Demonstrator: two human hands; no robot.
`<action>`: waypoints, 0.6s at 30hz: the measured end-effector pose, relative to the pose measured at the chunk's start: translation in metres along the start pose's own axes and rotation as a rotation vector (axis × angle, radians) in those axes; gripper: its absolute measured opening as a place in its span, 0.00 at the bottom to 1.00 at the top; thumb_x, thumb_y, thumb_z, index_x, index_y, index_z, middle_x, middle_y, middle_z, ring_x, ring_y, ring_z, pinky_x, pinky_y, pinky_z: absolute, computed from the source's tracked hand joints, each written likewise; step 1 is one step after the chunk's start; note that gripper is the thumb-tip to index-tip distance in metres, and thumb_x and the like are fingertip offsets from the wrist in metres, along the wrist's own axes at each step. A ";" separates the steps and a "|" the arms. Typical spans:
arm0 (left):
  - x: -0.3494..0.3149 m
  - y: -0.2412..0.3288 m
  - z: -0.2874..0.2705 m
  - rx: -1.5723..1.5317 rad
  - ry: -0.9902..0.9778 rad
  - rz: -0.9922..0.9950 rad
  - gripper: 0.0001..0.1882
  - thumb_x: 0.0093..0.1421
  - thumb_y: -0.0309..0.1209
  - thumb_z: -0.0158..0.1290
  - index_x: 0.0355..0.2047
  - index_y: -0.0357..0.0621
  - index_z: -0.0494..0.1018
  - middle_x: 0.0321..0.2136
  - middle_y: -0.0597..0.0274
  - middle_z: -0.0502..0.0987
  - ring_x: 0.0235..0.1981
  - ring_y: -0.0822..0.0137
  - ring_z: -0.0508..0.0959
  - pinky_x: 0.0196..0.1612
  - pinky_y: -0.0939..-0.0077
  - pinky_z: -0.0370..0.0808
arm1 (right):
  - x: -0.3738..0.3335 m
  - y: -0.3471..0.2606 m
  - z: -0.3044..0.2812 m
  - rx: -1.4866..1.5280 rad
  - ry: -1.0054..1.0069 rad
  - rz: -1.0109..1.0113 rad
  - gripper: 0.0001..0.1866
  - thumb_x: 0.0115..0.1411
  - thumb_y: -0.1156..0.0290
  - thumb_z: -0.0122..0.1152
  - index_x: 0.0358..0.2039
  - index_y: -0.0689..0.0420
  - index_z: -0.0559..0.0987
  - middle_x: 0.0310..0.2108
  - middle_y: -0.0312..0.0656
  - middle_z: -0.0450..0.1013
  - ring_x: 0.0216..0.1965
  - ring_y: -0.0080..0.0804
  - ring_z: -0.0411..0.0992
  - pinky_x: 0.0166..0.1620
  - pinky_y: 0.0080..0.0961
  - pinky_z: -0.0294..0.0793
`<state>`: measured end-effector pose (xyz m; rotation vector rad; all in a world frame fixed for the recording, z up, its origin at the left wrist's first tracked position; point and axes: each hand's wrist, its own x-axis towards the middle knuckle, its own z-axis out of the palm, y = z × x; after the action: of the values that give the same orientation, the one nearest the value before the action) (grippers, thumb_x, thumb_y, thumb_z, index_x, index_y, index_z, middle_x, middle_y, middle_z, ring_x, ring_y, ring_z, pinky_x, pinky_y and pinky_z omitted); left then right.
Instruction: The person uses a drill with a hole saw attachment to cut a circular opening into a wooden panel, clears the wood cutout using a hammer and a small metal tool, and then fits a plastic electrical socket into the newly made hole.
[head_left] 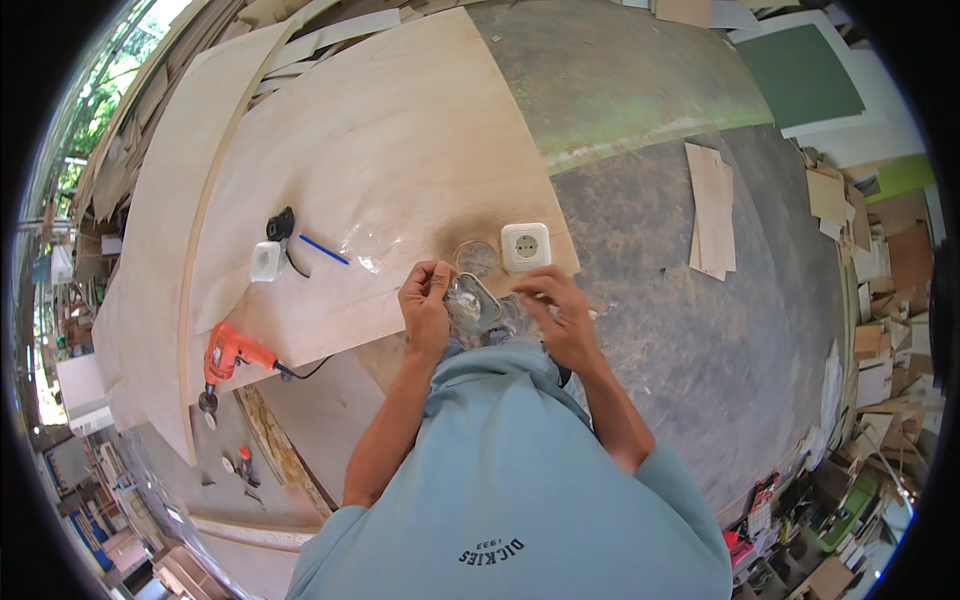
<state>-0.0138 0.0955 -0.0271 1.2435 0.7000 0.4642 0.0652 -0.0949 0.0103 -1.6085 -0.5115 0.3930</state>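
My left hand (428,300) pinches the upper rim of a small clear container with a rounded grey-green edge (486,302), held in front of my lap. See-through, crinkled material shows inside it. Just to its right, my right hand (556,312) is raised with fingers curled together, apart from the container. Slight blur hides what, if anything, those fingertips hold. A white wall socket (526,247) lies face up above my right hand, near the corner of a plywood sheet (350,150). Beside the socket, a round outline (477,258) shows on the wood.
Left on the plywood are a white square fitting (266,262), a black part (281,223), a blue pen (324,249) and clear plastic wrap (370,252). An orange drill (236,352) with a cord lies near its front edge. Wood offcuts (711,210) rest on the grey surface at right.
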 end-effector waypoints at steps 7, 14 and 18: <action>-0.005 0.004 0.002 -0.019 -0.103 -0.023 0.09 0.72 0.31 0.53 0.37 0.39 0.76 0.32 0.69 0.77 0.34 0.81 0.73 0.41 0.86 0.70 | 0.018 -0.004 0.012 -0.185 -0.278 0.175 0.07 0.60 0.73 0.67 0.37 0.62 0.82 0.30 0.44 0.76 0.28 0.34 0.72 0.35 0.30 0.72; -0.005 -0.003 -0.020 0.011 -0.100 -0.065 0.09 0.72 0.33 0.53 0.38 0.39 0.75 0.31 0.70 0.76 0.34 0.80 0.72 0.42 0.84 0.70 | 0.013 0.004 0.027 -0.169 -0.123 0.210 0.08 0.63 0.70 0.65 0.38 0.61 0.81 0.30 0.47 0.79 0.28 0.35 0.73 0.35 0.32 0.72; -0.013 -0.005 -0.028 0.322 -0.047 0.059 0.10 0.72 0.34 0.53 0.36 0.39 0.74 0.29 0.71 0.75 0.31 0.80 0.72 0.37 0.84 0.70 | 0.013 -0.002 0.031 -0.217 -0.131 0.327 0.11 0.66 0.68 0.64 0.38 0.65 0.78 0.28 0.44 0.77 0.30 0.27 0.73 0.36 0.25 0.71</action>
<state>-0.0431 0.1049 -0.0339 1.5763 0.7182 0.3780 0.0587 -0.0615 0.0101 -1.8918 -0.3990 0.7108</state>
